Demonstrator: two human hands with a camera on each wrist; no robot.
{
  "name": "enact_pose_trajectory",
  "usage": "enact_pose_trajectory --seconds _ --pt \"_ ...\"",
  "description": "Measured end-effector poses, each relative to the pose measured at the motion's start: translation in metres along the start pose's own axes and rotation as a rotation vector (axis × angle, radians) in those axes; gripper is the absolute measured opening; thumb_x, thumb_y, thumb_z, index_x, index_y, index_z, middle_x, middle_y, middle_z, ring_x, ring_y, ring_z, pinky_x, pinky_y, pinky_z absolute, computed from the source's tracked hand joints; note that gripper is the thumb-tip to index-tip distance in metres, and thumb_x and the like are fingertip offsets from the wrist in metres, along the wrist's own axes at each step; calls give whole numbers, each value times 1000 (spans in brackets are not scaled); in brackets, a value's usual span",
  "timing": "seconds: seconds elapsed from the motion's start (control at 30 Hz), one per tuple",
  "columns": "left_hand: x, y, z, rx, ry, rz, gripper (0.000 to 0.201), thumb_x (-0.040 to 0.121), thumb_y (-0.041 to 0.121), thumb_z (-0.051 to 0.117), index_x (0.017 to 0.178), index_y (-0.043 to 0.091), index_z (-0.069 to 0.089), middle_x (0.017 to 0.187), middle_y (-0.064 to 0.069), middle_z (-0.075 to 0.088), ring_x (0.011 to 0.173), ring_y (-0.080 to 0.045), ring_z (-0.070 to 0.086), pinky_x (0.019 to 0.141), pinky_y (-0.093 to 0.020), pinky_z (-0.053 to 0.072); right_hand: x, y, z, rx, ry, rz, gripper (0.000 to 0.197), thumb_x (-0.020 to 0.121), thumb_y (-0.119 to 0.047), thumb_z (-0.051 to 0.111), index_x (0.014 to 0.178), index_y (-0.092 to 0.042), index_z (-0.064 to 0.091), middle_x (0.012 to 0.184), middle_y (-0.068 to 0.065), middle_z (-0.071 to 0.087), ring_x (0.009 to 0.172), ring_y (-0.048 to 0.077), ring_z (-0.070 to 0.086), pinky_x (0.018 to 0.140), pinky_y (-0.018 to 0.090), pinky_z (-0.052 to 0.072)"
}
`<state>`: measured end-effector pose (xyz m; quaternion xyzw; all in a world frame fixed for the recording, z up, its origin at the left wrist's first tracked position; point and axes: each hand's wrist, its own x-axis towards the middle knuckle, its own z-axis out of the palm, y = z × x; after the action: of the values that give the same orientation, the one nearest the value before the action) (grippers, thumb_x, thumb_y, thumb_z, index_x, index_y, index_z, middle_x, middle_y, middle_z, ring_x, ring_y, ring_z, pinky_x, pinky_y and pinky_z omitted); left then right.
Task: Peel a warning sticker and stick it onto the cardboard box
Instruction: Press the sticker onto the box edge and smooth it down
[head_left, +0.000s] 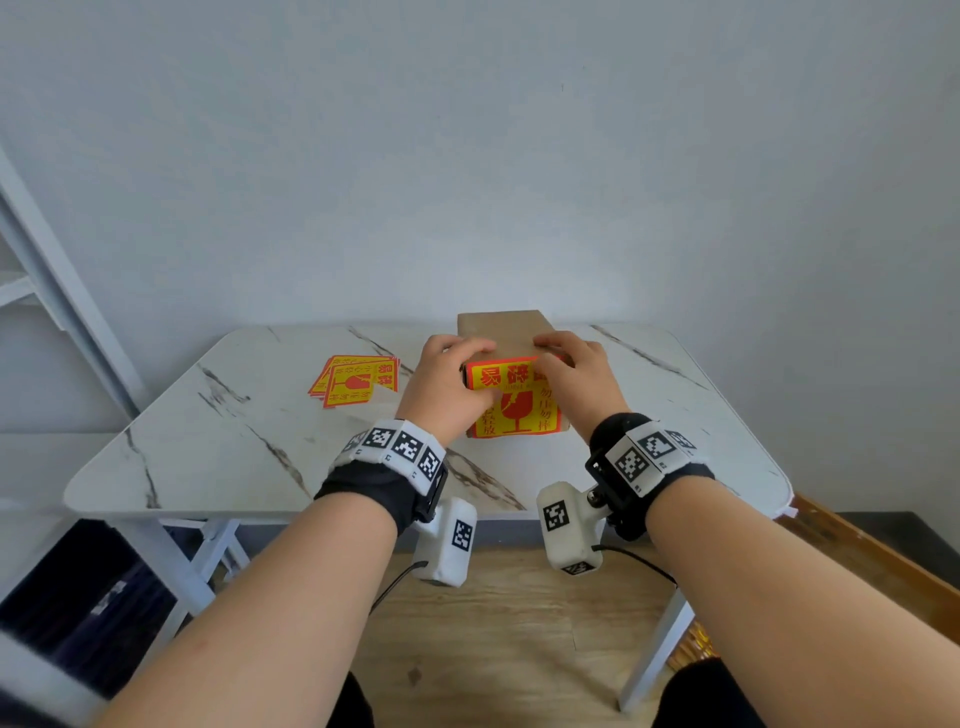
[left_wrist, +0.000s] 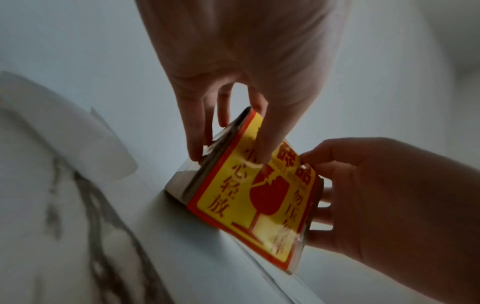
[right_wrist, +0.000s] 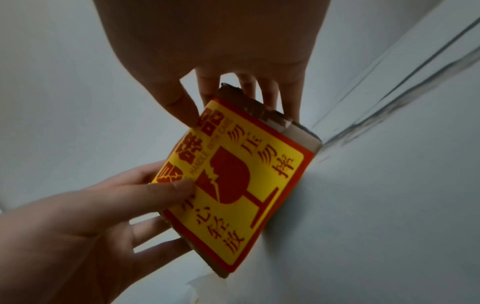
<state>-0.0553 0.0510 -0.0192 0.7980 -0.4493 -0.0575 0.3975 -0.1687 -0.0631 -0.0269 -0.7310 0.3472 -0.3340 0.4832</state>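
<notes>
A brown cardboard box (head_left: 501, 328) stands upright on the table, back of centre. A yellow and red warning sticker (head_left: 515, 402) with a broken glass symbol covers its near face. My left hand (head_left: 451, 375) grips the box's left side, thumb pressed on the sticker (left_wrist: 246, 197) and fingers (left_wrist: 193, 131) along the side. My right hand (head_left: 574, 371) grips the right side the same way, thumb on the sticker's top corner (right_wrist: 246, 174) and fingers (right_wrist: 291, 107) behind the box. The box's back is hidden.
A fanned stack of the same warning stickers (head_left: 356, 380) lies on the white marble table (head_left: 234, 457), left of the box. A curled white sheet (left_wrist: 91, 131) lies beside the box's left side. A wall stands right behind the table; a white ladder frame (head_left: 62, 312) leans at far left.
</notes>
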Motion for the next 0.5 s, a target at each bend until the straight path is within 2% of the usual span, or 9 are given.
enact_pose_trajectory --seconds 0.1,0.2,0.23,0.3,0.37,0.43,0.5 --pt "0 -9 2 -98 -19 -57 38 81 32 71 118 29 65 128 2 46 107 -11 48 91 -22 39 -3 7 3 24 -35 42 29 89 -14 49 111 -25 64 120 3 40 88 14 60 71 24 49" --pt "2 -17 3 -205 -54 -110 28 82 39 67 110 31 69 131 1 52 120 -18 51 105 -37 42 -4 10 5 63 -46 72 30 89 -10 45 106 -25 64 123 7 41 86 17 60 69 26 48" --pt "2 -18 3 -227 -55 -117 27 84 39 64 110 31 69 132 1 53 121 -18 51 105 -37 42 -3 10 5 75 -49 77 30 88 -8 45 106 -24 64 124 8 40 85 17 60 68 26 48" --pt "4 -19 3 -274 -56 -122 28 91 37 57 113 27 70 131 1 56 118 -14 53 98 -30 41 -3 10 6 87 -57 85 30 88 -7 46 108 -23 62 124 8 39 85 17 59 65 27 48" --pt "5 -17 2 -304 -62 -120 32 95 35 49 115 21 70 128 0 57 113 -11 53 94 -26 39 -3 12 6 88 -72 88 27 87 -11 52 109 -25 60 124 6 38 96 23 60 71 32 53" --pt "6 -17 2 -334 -65 -137 33 96 33 44 110 21 72 123 0 54 113 -13 52 103 -34 42 -5 16 7 51 -81 72 28 87 -20 61 112 -29 56 126 4 37 101 21 57 84 36 55" --pt "6 -17 3 -338 -77 -146 32 96 33 44 109 23 71 118 1 49 112 -15 51 105 -42 42 -6 22 9 13 -77 34 36 85 -30 68 118 -30 54 125 0 36 97 13 54 88 33 53"
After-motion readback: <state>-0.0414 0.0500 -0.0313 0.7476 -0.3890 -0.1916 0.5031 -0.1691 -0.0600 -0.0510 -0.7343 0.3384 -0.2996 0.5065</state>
